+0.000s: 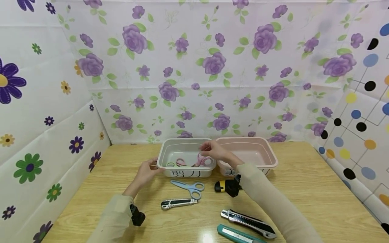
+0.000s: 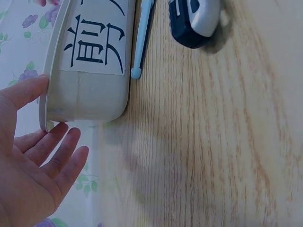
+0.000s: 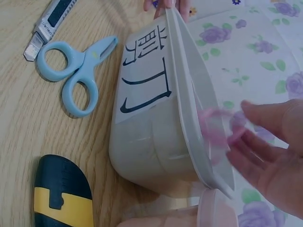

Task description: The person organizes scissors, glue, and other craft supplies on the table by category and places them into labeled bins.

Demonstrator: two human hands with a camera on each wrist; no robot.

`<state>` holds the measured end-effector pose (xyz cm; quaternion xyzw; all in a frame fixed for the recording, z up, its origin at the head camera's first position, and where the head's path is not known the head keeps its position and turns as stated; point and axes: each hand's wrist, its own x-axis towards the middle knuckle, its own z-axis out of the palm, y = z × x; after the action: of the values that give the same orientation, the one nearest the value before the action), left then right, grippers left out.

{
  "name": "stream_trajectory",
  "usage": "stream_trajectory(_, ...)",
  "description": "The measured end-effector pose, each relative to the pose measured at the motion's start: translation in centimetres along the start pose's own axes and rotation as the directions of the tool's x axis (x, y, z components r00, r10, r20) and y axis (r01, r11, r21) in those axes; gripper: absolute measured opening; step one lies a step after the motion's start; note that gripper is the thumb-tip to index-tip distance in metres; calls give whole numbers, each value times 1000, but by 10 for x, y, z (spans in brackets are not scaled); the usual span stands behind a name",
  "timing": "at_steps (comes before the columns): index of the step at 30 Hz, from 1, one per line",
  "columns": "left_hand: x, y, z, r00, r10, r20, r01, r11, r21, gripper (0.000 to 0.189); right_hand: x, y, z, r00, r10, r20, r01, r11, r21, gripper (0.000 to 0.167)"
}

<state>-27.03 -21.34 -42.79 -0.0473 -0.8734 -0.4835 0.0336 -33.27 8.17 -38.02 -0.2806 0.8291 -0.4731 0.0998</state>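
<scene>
A whitish plastic bin (image 1: 188, 172) with a black-lettered label stands in the middle. My left hand (image 1: 147, 173) grips its left end at the rim, thumb toward the front and fingers under the lip. Over the bin's right side is my right hand (image 1: 212, 151), thumb and fingers parted. Pink scissors (image 3: 215, 130) show blurred right by its fingertips in the right wrist view, and low in the bin in the head view. Another pair with pink and green handles (image 1: 180, 162) lies inside. Light blue scissors (image 1: 189, 187) lie on the table before the bin.
A pink bin (image 1: 273, 162) stands close at the right. Several utility knives lie in front: a silver-black one (image 1: 179, 203), a yellow-black one (image 1: 220, 186) under the right wrist, a larger black-silver one (image 1: 249, 222) and a teal one (image 1: 237, 234). Flowered cloth (image 1: 194, 111) hangs behind.
</scene>
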Motion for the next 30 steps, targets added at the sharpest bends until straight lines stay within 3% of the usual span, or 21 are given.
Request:
stream_trajectory(6, -1, 2, 1, 1000, 1, 1, -1, 1000, 4, 57, -2, 0, -3, 996, 7, -94, -8, 1000, -12, 36)
stream_trajectory(18, -2, 4, 1, 1000, 3, -1, -3, 1000, 26, 55, -21, -5, -4, 999, -11, -44, 9, 999, -44, 35)
stream_trajectory(25, -3, 5, 2, 1000, 4, -2, -4, 1000, 26, 55, -48, -32, 10, 1000, -28, 8, 29, 998, -48, 33)
stream_trajectory(30, -1, 4, 2, 1000, -8, 0, 8, 1000, 22, 55, -54, -18, 27, 999, -39, 29, 41, 997, -64, 37)
